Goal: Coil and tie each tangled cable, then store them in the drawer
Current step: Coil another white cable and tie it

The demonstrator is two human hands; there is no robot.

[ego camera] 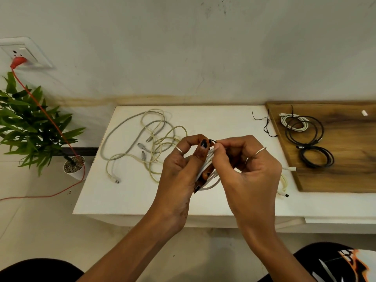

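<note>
In the head view, a coiled white cable [207,171] is held upright above the middle of the white table [126,200]. It is gripped by the left hand [181,171], whose fingers are curled round the loops, presumably so that the bundle cannot spring apart while it is bound. A thin black tie [212,141] is pinched at the top of the coil between the thumb and forefinger of the right hand [250,171], the other fingers being curled in; the left thumb and forefinger meet it there, so a twist or knot seems to be under way.

At ten o'clock from the hands, the tangled cables [146,139], pale grey and cream, smooth and rubbery, are spread in loose overlapping loops with their plugs exposed. At two o'clock, spare black ties [266,124], wiry and kinked, lie near the table's edge, within reach. Further toward three o'clock, finished coils [305,135], one white and two black, are set on a grained wooden board [345,169], probably awaiting storage. The drawer cannot be made out. At nine o'clock stand a potted plant [30,127] and a red cord [46,112].
</note>
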